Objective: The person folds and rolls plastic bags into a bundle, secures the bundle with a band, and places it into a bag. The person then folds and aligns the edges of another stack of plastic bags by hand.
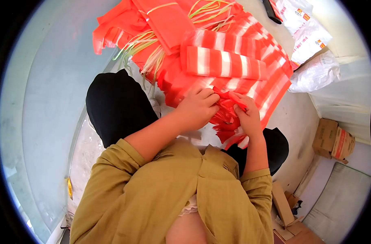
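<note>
Your L hand [197, 109] and R hand [250, 117] are working close together but not touching, both clamping the red plastic bunch [225, 113]: L w/ curled fingers, R w/ a thumb pinch. It's hanging btwn your knees [117, 107], at the near edge of the striped sheets [275, 87]; can't tell if it's joined to them. You're prob. gathering or parting its folds; next move's calling for a firm pinch both sides. Farther out, a folded striped bundle [224, 63] is lying on the sheets, yellow-green strips [143, 42] are trailing upper L, white bags [313, 38] are sitting upper R.
</note>
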Tool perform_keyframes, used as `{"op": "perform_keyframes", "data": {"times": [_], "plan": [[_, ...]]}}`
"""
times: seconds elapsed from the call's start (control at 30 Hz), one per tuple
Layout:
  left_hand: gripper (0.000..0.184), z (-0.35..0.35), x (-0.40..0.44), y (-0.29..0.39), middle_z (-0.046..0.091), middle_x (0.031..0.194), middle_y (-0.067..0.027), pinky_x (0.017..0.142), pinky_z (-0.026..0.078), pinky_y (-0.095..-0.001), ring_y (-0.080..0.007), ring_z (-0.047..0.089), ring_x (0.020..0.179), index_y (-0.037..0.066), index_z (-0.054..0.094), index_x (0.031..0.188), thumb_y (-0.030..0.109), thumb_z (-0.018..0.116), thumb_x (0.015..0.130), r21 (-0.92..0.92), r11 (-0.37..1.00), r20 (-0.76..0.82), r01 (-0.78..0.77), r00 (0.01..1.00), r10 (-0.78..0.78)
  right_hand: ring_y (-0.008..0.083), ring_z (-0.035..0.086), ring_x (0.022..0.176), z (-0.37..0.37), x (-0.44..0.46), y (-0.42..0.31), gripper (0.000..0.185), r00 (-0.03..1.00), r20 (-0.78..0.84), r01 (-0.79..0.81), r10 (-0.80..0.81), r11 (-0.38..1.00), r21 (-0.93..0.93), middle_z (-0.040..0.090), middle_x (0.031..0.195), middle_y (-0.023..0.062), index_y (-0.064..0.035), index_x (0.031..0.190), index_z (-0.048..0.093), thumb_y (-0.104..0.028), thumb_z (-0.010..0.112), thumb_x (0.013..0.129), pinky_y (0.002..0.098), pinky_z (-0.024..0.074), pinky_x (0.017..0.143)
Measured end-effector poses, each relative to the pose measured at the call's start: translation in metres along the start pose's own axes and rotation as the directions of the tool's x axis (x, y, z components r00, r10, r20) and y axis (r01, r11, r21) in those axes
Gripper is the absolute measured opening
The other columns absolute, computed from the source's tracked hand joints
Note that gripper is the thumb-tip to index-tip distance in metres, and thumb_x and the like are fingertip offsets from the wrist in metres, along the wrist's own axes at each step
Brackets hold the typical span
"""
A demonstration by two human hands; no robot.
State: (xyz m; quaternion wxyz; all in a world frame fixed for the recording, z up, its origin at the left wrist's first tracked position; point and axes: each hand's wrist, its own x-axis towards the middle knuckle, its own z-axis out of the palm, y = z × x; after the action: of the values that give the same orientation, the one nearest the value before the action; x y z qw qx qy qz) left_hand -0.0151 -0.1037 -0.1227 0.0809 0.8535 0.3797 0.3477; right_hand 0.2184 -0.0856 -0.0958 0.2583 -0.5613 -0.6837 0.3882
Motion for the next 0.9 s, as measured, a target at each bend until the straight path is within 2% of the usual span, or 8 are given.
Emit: {"op": "perform_keyframes", "data": {"times": [0.13, 0.23, 0.37, 0.5, 0.63, 0.67, 0.77, 0.9], "plan": [[0.010, 0.010, -0.006, 0.002, 0.057, 0.103, -0.0029, 0.091, 0.042, -0.0387, -0.0248, 0.054, 0.105, 0.010, 0.066, 0.076, 0.015, 0.069, 0.068, 0.059, 0.998, -0.020, -0.011, 1.000, 0.012, 0.0222, 0.057, 0.115, -0.001, 0.001, 0.012, 0.045, 0.999, 0.017, -0.043, 0.042, 0.994, 0.099, 0.060, 0.120, 0.0099, -0.0101, 0.130, 0.065, 0.001, 0.064, 0.087, 0.0303, 0.0524, 0.087], [0.010, 0.002, -0.002, 0.002, 0.056, 0.101, -0.0041, 0.090, 0.042, -0.0387, -0.0255, 0.054, 0.103, 0.010, 0.065, 0.075, 0.016, 0.070, 0.067, 0.005, 1.000, 0.048, 0.009, 0.999, -0.009, 0.0267, 0.057, 0.115, 0.004, -0.007, 0.008, 0.049, 0.999, -0.009, 0.042, -0.043, 0.998, -0.045, 0.058, 0.127, 0.0128, -0.0087, 0.130, 0.064, 0.003, 0.067, 0.082, 0.0344, 0.0502, 0.094], [0.015, -0.008, -0.001, -0.002, 0.058, 0.101, -0.0064, 0.088, 0.044, -0.0426, -0.0269, 0.056, 0.101, 0.009, 0.065, 0.081, 0.016, 0.071, 0.069, -0.058, 0.998, 0.103, 0.007, 0.995, -0.001, 0.0404, 0.044, 0.133, 0.010, -0.023, -0.012, 0.066, 0.915, 0.228, 0.403, -0.333, 0.790, -0.462, 0.047, 0.148, 0.0190, -0.0068, 0.131, 0.061, -0.006, 0.081, 0.068, 0.0500, 0.0383, 0.110], [0.028, -0.014, 0.004, 0.004, 0.063, 0.112, -0.0094, 0.096, 0.044, -0.0480, -0.0317, 0.057, 0.112, 0.007, 0.066, 0.100, 0.018, 0.071, 0.075, -0.158, 0.986, 0.050, 0.058, 0.997, -0.051, 0.0397, 0.035, 0.143, -0.005, -0.035, -0.028, 0.065, 0.913, 0.313, 0.381, -0.262, 0.821, -0.425, 0.044, 0.153, 0.0155, -0.0075, 0.132, 0.059, -0.022, 0.080, 0.073, 0.0584, 0.0299, 0.115], [0.036, -0.013, 0.007, 0.005, 0.063, 0.122, -0.0132, 0.102, 0.044, -0.0492, -0.0356, 0.055, 0.122, 0.005, 0.065, 0.112, 0.018, 0.071, 0.079, -0.147, 0.989, 0.129, -0.002, 0.991, 0.021, 0.0353, 0.052, 0.131, -0.021, -0.022, -0.013, 0.051, 0.950, 0.062, 0.310, -0.305, 0.945, -0.102, 0.058, 0.138, 0.0154, -0.0058, 0.130, 0.061, -0.021, 0.073, 0.083, 0.0458, 0.0415, 0.109], [0.037, -0.011, 0.005, 0.004, 0.063, 0.124, -0.0142, 0.103, 0.045, -0.0490, -0.0363, 0.055, 0.124, 0.005, 0.065, 0.114, 0.017, 0.070, 0.079, -0.144, 0.989, 0.179, -0.006, 0.983, 0.032, 0.0319, 0.061, 0.119, -0.023, -0.020, -0.012, 0.039, 0.980, -0.061, 0.187, -0.190, 0.981, -0.055, 0.064, 0.130, 0.0154, -0.0039, 0.127, 0.064, -0.017, 0.067, 0.091, 0.0388, 0.0474, 0.101], [0.035, -0.006, 0.006, 0.002, 0.063, 0.123, -0.0152, 0.102, 0.046, -0.0507, -0.0373, 0.055, 0.123, 0.005, 0.065, 0.114, 0.015, 0.070, 0.081, -0.184, 0.979, 0.106, 0.083, 0.992, -0.064, 0.0287, 0.062, 0.114, -0.032, -0.004, -0.002, 0.030, 0.988, -0.153, -0.013, 0.025, 0.996, 0.084, 0.066, 0.125, 0.0153, -0.0027, 0.123, 0.066, -0.015, 0.063, 0.095, 0.0373, 0.0483, 0.097], [0.037, -0.014, 0.015, -0.010, 0.062, 0.124, -0.0148, 0.106, 0.043, -0.0493, -0.0381, 0.055, 0.122, 0.004, 0.067, 0.113, 0.011, 0.072, 0.077, -0.087, 0.972, -0.118, 0.219, 0.966, -0.228, 0.0314, 0.063, 0.112, -0.027, 0.007, 0.004, 0.024, 0.970, -0.214, 0.101, -0.117, 0.991, -0.085, 0.070, 0.115, 0.0155, -0.0013, 0.115, 0.069, -0.013, 0.062, 0.094, 0.0380, 0.0495, 0.097]]}}
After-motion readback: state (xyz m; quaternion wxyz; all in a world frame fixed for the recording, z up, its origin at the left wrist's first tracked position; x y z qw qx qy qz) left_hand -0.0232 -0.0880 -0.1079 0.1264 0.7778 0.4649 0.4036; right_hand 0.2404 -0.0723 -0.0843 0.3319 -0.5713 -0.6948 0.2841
